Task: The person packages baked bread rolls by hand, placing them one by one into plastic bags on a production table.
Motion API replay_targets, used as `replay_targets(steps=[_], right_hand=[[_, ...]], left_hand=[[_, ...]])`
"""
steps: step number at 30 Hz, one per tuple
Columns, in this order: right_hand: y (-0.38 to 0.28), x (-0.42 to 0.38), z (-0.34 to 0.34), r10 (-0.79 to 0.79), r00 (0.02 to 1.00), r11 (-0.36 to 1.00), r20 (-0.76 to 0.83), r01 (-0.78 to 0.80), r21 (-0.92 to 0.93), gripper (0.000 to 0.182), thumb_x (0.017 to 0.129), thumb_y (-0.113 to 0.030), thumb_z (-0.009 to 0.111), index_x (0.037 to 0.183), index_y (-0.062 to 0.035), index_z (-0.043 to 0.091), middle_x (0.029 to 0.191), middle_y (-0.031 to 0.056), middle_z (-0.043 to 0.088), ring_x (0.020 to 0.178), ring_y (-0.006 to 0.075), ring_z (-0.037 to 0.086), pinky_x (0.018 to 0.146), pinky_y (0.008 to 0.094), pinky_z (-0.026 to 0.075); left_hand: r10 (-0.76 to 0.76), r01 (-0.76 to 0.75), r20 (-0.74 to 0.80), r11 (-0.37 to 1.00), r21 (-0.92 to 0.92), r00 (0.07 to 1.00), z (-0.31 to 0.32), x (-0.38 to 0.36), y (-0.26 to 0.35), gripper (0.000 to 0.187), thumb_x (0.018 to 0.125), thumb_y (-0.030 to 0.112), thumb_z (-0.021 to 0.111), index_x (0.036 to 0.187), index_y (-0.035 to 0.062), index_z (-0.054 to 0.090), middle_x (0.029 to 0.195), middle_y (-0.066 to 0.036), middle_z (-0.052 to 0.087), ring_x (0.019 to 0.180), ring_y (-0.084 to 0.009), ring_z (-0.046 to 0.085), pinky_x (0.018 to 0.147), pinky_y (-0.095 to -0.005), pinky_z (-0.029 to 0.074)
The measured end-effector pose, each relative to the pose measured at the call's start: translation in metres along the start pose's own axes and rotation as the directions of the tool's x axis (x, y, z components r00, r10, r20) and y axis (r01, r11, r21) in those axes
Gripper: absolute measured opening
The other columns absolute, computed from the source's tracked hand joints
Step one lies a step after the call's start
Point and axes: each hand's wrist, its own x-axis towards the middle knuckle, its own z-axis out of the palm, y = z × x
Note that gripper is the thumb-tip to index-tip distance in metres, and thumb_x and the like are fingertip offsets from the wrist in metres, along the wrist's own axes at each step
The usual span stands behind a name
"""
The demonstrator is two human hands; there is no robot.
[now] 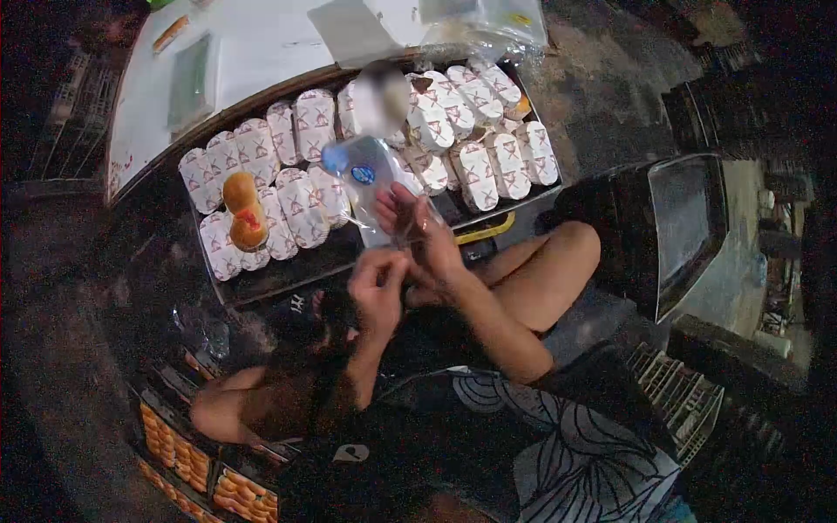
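A clear plastic bag (364,174) with a blue printed logo spreads over the near rows of wrapped buns. My right hand (423,227) is at the bag's mouth, palm turned up and fingers stretched out, seemingly inside the film. Just to its left, my left hand (377,283) is closed in a pinch at the bag's lower edge, close to my right wrist. Beyond both hands lies a dark tray (253,281) of buns in white printed paper (301,209). An unwrapped bun (248,228) with a red patch rests on top of the wrapped ones at the left.
A white table (253,52) stands behind the tray, with clear plastic packs (488,17) on it. Crates of golden buns (174,444) are at lower left. To the right are a dark bin (689,235) and a wire rack (676,397). My crossed legs border the tray's near side.
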Motion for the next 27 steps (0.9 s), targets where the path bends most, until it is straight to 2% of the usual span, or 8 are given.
replay_targets(steps=[2, 5, 8, 10, 13, 16, 18, 27], right_hand=[[0.01, -0.014, 0.031, 0.034, 0.966, 0.892, 0.256, -0.145, 0.428, 0.042, 0.087, -0.03, 0.038, 0.126, -0.0156, 0.028, 0.119, 0.0127, 0.042, 0.108, 0.0246, 0.043, 0.092, 0.0349, 0.034], [0.038, -0.008, 0.012, 0.408, 0.848, 0.906, 0.339, -0.331, -0.263, 0.05, 0.084, -0.027, 0.046, 0.127, -0.0099, 0.025, 0.118, 0.0142, 0.042, 0.108, 0.0272, 0.042, 0.09, 0.04, 0.034], [0.003, 0.064, 0.015, -0.214, 0.929, 0.081, 0.303, 0.326, -0.942, 0.073, 0.072, -0.034, 0.06, 0.126, -0.0001, 0.023, 0.122, 0.0211, 0.035, 0.112, 0.035, 0.035, 0.09, 0.0453, 0.032], [-0.033, 0.121, 0.023, -0.637, 0.651, -0.595, 0.412, -0.077, -0.8, 0.088, 0.061, -0.051, 0.065, 0.123, -0.0025, 0.026, 0.112, 0.0239, 0.041, 0.103, 0.04, 0.04, 0.079, 0.0509, 0.037], [-0.069, 0.196, -0.031, -0.455, 0.843, -0.632, 0.286, -0.079, -0.771, 0.082, 0.058, -0.038, 0.069, 0.122, -0.0043, 0.029, 0.103, 0.0207, 0.049, 0.096, 0.0393, 0.048, 0.075, 0.0453, 0.043], [-0.125, 0.192, -0.047, -0.102, 0.941, -0.301, 0.322, 0.279, -0.912, 0.057, 0.064, -0.034, 0.066, 0.107, -0.0003, 0.047, 0.091, 0.0179, 0.057, 0.083, 0.0282, 0.057, 0.073, 0.0344, 0.046], [-0.132, 0.158, -0.068, 0.276, 0.955, 0.758, 0.112, -0.145, -0.636, 0.039, 0.077, -0.024, 0.057, 0.105, 0.001, 0.048, 0.088, 0.0095, 0.059, 0.083, 0.0181, 0.058, 0.073, 0.0299, 0.048], [0.021, -0.026, -0.051, 0.377, 0.924, 0.926, 0.063, -0.375, -0.037, 0.043, 0.079, -0.029, 0.047, 0.112, -0.0027, 0.044, 0.1, 0.0083, 0.054, 0.092, 0.0201, 0.052, 0.084, 0.0323, 0.04]], left_hand=[[-0.287, 0.045, -0.389, 0.849, -0.526, 0.875, 0.006, 0.022, -0.01, 0.031, 0.081, 0.02, 0.051, 0.107, 0.0043, 0.044, 0.097, -0.013, 0.054, 0.077, -0.0175, 0.054, 0.072, -0.0303, 0.044], [-0.265, 0.486, 0.464, 0.021, -0.873, 0.845, -0.075, 0.038, -0.038, 0.032, 0.084, 0.028, 0.048, 0.106, 0.0052, 0.046, 0.092, -0.012, 0.056, 0.078, -0.0175, 0.054, 0.076, -0.0319, 0.045], [-0.531, 0.088, -0.094, 0.307, -0.948, 0.842, -0.08, 0.041, -0.03, 0.028, 0.084, 0.026, 0.049, 0.102, 0.0059, 0.048, 0.085, -0.007, 0.057, 0.077, -0.017, 0.054, 0.075, -0.032, 0.046], [-0.515, 0.072, -0.128, 0.351, -0.934, 0.848, -0.087, 0.035, -0.029, 0.027, 0.083, 0.025, 0.051, 0.101, 0.0056, 0.05, 0.085, -0.004, 0.055, 0.081, -0.0167, 0.053, 0.077, -0.034, 0.045], [-0.58, 0.15, -0.141, 0.425, -0.893, 0.802, -0.082, 0.03, -0.014, 0.031, 0.081, 0.022, 0.052, 0.107, 0.0048, 0.048, 0.096, -0.004, 0.05, 0.086, -0.0165, 0.05, 0.077, -0.0367, 0.044], [-0.565, 0.144, -0.078, 0.338, -0.93, 0.821, -0.091, 0.022, -0.027, 0.03, 0.082, 0.021, 0.05, 0.107, 0.0045, 0.048, 0.095, -0.003, 0.05, 0.086, -0.0173, 0.049, 0.079, -0.0403, 0.043], [-0.583, 0.077, -0.102, 0.274, -0.959, 0.806, -0.092, 0.026, -0.033, 0.03, 0.081, 0.021, 0.048, 0.107, 0.0045, 0.048, 0.097, -0.006, 0.05, 0.086, -0.0206, 0.05, 0.083, -0.0443, 0.04], [-0.496, -0.053, 0.054, -0.199, -0.979, 0.867, -0.099, 0.053, -0.009, 0.045, 0.077, 0.028, 0.043, 0.108, -0.0042, 0.042, 0.112, -0.019, 0.044, 0.109, -0.0311, 0.04, 0.096, -0.0519, 0.024]])
